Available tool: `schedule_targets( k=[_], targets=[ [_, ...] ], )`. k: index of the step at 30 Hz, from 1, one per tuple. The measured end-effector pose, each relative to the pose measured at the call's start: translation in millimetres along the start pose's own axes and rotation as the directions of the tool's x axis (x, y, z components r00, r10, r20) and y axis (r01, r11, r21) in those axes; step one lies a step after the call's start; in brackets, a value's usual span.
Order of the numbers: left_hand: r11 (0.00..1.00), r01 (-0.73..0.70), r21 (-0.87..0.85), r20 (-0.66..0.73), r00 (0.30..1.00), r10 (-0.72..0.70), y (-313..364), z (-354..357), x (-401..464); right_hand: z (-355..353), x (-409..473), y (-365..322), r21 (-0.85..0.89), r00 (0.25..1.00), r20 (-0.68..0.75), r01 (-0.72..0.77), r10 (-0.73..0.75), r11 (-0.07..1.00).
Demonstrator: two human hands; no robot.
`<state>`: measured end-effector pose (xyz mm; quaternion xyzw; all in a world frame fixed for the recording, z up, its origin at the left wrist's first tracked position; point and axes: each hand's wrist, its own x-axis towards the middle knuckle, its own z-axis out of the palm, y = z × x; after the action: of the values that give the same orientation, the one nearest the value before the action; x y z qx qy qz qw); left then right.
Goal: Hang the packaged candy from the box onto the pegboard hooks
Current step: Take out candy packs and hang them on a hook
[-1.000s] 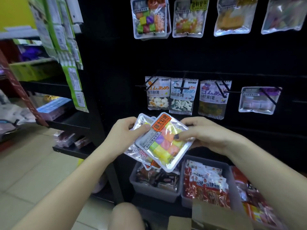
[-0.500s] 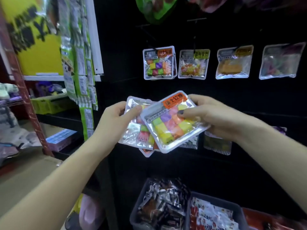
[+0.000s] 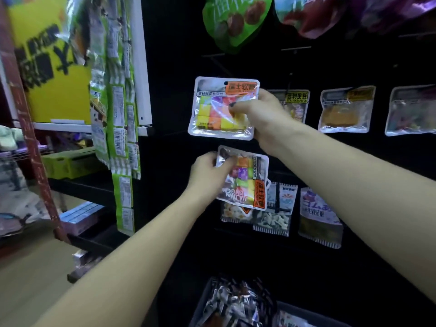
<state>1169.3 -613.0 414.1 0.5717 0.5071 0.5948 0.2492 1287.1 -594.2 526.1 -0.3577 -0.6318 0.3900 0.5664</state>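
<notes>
At far left we see a yellow sign [image 3: 50, 74] with black lettering, blurred, and just right of it a hanging strip of green packets [image 3: 115, 128] with barcode labels.

Further right, our left hand [image 3: 207, 173] holds a small stack of candy packs [image 3: 245, 182] in front of the black pegboard [image 3: 174, 95]. The thumb lies across the face of the front pack and the fingers are curled behind the stack. The front pack is turned sideways, its orange label at the lower right corner. The stack overlaps the striped packs [image 3: 273, 208] hanging in the lower row.

Above it, our right hand [image 3: 262, 116] pinches a single candy pack [image 3: 224, 109] at its right edge, thumb on the front face, fingers behind. This pack is upright with its orange label at the top right and coloured candy cubes visible through the clear window. Its punched hole [image 3: 225, 83] sits at the top edge, against the pegboard. We cannot tell whether a hook passes through the hole.

To the right, more clear packs [image 3: 344, 109] hang in the same row. At the bottom edge, a bin [image 3: 200, 312] holds foil-wrapped goods.
</notes>
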Motion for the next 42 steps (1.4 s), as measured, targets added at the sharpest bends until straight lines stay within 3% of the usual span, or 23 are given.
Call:
schedule_targets(
  k=[17,22,29,42],
  targets=[
    [0.988,0.044,0.150,0.020,0.999,-0.047,-36.4,32.2,18.9,24.4,34.7,2.6,0.033,0.999,-0.027,0.038,-0.037,0.999],
    [0.957,0.028,0.290,0.002,1.000,-0.030,-46.3,37.7,16.3,22.4,34.3,6.5,0.041,0.997,-0.046,0.059,-0.057,0.997],
    [0.949,0.020,0.315,-0.001,1.000,-0.021,-49.5,32.5,16.4,20.9,38.3,16.0,-0.006,0.989,-0.131,0.065,-0.065,0.998],
    [0.914,-0.017,0.405,-0.007,1.000,0.021,-53.9,32.8,11.5,8.4,86.3,47.4,-0.192,0.972,-0.223,-0.115,0.071,0.975]
  ],
)
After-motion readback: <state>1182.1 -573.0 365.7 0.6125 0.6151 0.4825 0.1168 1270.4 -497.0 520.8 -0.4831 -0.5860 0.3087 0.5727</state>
